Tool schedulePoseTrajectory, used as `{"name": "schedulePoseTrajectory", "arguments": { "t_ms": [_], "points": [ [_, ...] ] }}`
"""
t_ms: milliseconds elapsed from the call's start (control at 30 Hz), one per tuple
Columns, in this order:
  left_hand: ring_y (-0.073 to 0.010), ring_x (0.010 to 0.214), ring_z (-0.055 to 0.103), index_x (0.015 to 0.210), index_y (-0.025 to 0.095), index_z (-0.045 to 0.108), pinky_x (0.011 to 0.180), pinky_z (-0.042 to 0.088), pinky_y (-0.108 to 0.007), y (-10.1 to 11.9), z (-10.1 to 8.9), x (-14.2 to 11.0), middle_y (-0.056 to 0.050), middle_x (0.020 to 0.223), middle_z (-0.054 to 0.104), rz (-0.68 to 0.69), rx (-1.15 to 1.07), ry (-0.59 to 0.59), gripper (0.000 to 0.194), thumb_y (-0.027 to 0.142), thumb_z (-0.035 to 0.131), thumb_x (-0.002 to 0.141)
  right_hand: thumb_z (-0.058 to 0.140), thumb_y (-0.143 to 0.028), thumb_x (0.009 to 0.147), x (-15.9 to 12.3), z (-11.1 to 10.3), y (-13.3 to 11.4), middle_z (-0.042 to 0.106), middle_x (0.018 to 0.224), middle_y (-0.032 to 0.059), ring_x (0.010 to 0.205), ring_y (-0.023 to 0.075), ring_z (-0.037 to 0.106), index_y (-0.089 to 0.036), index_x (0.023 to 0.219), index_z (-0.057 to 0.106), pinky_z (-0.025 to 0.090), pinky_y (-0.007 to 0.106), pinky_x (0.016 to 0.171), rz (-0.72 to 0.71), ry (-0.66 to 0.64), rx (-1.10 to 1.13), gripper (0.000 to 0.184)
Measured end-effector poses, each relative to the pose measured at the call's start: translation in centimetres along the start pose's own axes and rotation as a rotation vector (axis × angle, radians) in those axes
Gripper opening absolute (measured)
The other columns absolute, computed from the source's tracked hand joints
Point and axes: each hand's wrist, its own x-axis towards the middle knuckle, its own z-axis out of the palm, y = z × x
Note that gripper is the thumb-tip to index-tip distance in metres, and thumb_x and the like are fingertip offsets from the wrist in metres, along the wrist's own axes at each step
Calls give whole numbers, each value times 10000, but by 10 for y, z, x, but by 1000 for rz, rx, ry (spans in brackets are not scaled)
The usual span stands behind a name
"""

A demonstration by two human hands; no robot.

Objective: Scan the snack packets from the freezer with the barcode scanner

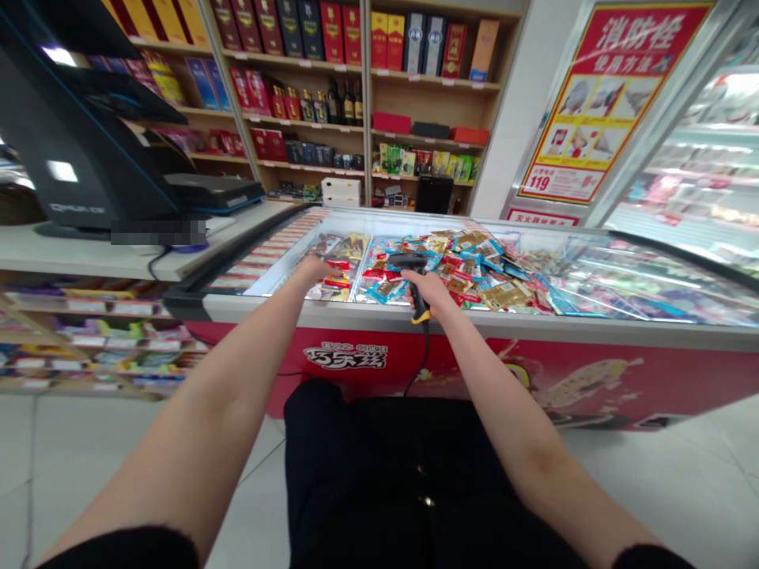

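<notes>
Fingers of the left hand point(314, 271) reach the red packet point(338, 280) inside the freezer point(368, 315), clamped or merely touching, I cannot tell; it lies by their tips, rightward, left hand nearer, its long axis unclear; fingers of the right hand point(432, 292) wrap the scanner point(408, 260), handle toward the body, head lengthwise left-right, nose aimed left toward the packet

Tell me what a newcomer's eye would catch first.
Probably the heap of bright packets midway along the chest freezer, with the right hand gripping a black-and-yellow scanner over its left side. Next, likely the big red-and-yellow poster at upper right.
</notes>
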Motion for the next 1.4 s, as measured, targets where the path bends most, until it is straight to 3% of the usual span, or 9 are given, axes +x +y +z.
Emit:
{"name": "schedulePoseTrajectory", "arguments": {
  "t_ms": [100, 267, 467, 700, 1000, 1400],
  "points": [
    [-114, 555, 502, 608, 188, 519, 510, 408, -202, 8, 1, -17, 37, 558, 540, -120, 35, -65, 467, 50, 952, 499, 624, -221, 1034, -2, 2, 0, 532, 446, -28, 352, 105, 461, -183, 644, 548, 417, 218, 364, -1, -6, -6, 400],
    [-55, 446, 391, 576, 165, 539, 405, 308, -125, 15, -3, -31, 36, 480, 491, -159, -165, -204, 331, -17, 792, 689, 626, -218, 1033, -3, 3, 2, 540, 452, -31, 350, 111, 465, -185, 676, 562, 424, 224, 365, -8, -21, -7, 365],
    [-57, 462, 448, 603, 166, 545, 431, 390, -115, 29, 0, -40, 35, 500, 522, -84, -396, -184, 272, -20, 725, 687, 641, -217, 1020, -4, 5, 0, 534, 453, -31, 345, 110, 459, -189, 666, 554, 421, 226, 364, -28, -14, -47, 365],
    [-54, 508, 490, 633, 163, 549, 532, 452, -134, 53, 23, -62, 38, 548, 547, -35, -580, -266, 246, -14, 700, 713, 657, -199, 1005, -10, -4, -8, 548, 471, -40, 352, 106, 484, -188, 679, 550, 438, 218, 359, -93, 9, -113, 343],
    [-58, 545, 509, 654, 166, 550, 587, 459, -151, 73, 54, -73, 44, 567, 544, 35, -597, -267, 257, -2, 728, 733, 674, -203, 969, -15, -21, -9, 565, 458, -12, 352, 116, 508, -183, 642, 560, 433, 218, 341, -138, 16, -153, 347],
    [-72, 547, 524, 673, 170, 558, 576, 467, -174, 80, 68, -67, 48, 567, 555, 69, -596, -242, 253, 21, 761, 651, 665, -180, 966, -29, -29, -19, 557, 434, -7, 322, 101, 484, -179, 598, 552, 419, 208, 321, -125, 26, -163, 385]
  ]
}}
